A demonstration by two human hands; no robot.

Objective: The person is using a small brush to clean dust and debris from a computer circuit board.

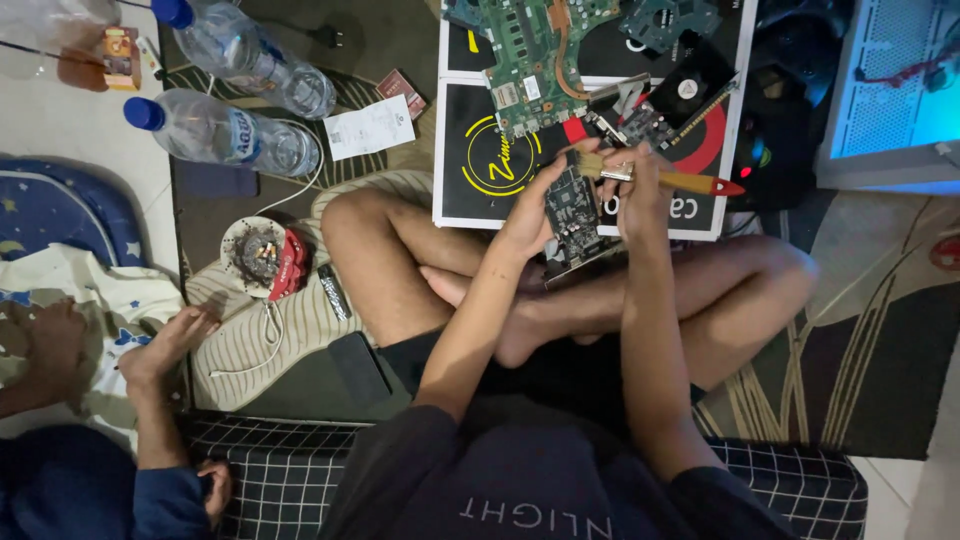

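Note:
I sit cross-legged on a patterned rug. My left hand [528,215] holds a small dark circuit card [573,212] upright over my lap. My right hand [640,190] grips a paintbrush [665,178] with an orange and red handle, its bristles lying against the top of the card. Just beyond my hands a flat box lid [462,205] carries a green motherboard [535,55], a fan part [687,80] and other boards.
Two clear water bottles [225,130] with blue caps lie at the left, near a paper slip [368,127]. An ashtray [252,255], a dark phone [358,365] and a white cable lie beside my left knee. Another person's hand [165,345] rests at lower left. A white computer case [890,90] stands at right.

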